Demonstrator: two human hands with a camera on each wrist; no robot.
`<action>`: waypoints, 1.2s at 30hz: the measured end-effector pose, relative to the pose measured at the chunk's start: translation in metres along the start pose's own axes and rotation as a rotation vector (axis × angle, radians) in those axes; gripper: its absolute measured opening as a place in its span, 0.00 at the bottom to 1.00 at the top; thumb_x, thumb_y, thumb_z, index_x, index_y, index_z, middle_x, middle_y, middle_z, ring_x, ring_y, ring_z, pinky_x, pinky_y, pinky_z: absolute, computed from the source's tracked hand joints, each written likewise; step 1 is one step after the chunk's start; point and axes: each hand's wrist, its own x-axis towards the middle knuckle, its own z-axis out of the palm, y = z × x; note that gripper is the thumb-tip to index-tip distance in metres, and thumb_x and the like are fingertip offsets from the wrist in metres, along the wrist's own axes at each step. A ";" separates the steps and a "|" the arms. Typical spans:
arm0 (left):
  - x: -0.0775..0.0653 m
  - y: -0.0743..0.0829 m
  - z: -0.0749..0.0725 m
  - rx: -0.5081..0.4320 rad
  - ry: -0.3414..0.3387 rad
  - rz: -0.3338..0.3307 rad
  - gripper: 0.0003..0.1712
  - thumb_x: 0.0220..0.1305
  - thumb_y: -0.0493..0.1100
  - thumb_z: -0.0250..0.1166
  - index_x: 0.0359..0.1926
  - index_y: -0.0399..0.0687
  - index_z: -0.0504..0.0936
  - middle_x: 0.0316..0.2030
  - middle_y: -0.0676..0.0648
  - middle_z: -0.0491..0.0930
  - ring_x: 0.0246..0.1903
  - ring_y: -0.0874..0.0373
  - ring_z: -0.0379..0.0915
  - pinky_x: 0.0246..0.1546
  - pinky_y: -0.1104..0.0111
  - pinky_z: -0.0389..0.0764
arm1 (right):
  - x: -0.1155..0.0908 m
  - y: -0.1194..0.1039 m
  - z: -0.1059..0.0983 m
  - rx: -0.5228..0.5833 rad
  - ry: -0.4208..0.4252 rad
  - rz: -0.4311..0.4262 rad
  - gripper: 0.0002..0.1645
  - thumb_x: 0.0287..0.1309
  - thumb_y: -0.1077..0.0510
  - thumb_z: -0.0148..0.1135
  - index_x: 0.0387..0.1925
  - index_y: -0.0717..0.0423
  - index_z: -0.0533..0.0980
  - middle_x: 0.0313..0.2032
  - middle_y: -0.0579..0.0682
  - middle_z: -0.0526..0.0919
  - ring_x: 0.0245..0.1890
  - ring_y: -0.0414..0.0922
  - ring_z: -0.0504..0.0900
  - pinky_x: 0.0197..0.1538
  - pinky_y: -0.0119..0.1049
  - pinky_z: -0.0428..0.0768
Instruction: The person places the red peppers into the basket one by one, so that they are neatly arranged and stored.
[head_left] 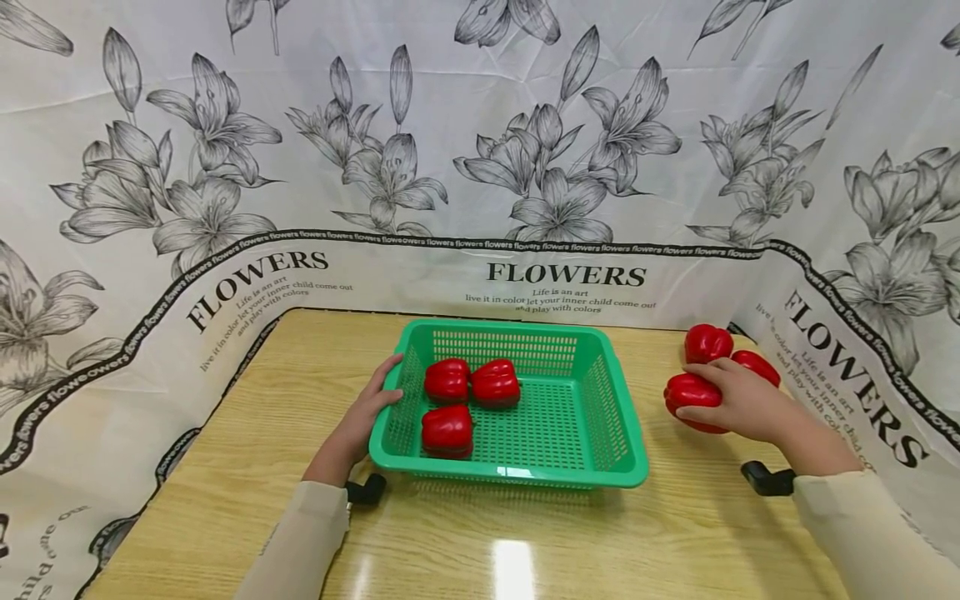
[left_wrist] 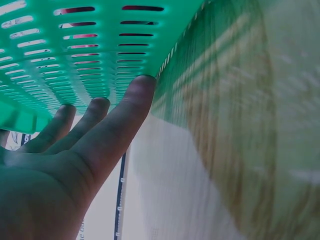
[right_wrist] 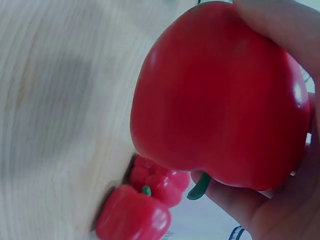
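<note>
A green plastic basket [head_left: 517, 477] stands on the table with three red bell peppers inside, gathered in its left half: one front [head_left: 447, 431], two behind. My left hand [head_left: 367, 417] holds the basket's left side, thumb over the rim. In the left wrist view its fingers [left_wrist: 112, 127] lie against the slotted outer wall. Over at the right, my right hand [head_left: 742, 400] grips a red bell pepper [right_wrist: 215, 95] with a green stem. Near it are two more bell peppers, one behind [head_left: 708, 343] and one to the right [head_left: 757, 367], partly covered by the hand.
The wooden table [head_left: 300, 367] ends against a white curtain [head_left: 420, 275] printed with flowers, which encloses the back and both sides. The right-hand peppers lie close to the curtain in the back right corner.
</note>
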 end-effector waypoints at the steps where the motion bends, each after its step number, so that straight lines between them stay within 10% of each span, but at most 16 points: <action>1: 0.000 0.001 0.000 -0.001 -0.003 0.002 0.32 0.70 0.43 0.42 0.69 0.72 0.42 0.70 0.47 0.39 0.62 0.35 0.54 0.47 0.54 0.74 | 0.001 -0.002 -0.001 -0.002 0.003 -0.005 0.48 0.42 0.28 0.59 0.56 0.59 0.70 0.52 0.66 0.69 0.45 0.62 0.74 0.44 0.62 0.71; 36: -0.001 0.000 0.002 -0.001 -0.001 0.009 0.32 0.70 0.43 0.42 0.69 0.72 0.43 0.70 0.46 0.39 0.63 0.36 0.52 0.48 0.54 0.73 | 0.016 -0.063 -0.033 0.049 0.034 -0.067 0.47 0.46 0.26 0.54 0.60 0.52 0.67 0.55 0.61 0.70 0.48 0.59 0.73 0.43 0.57 0.74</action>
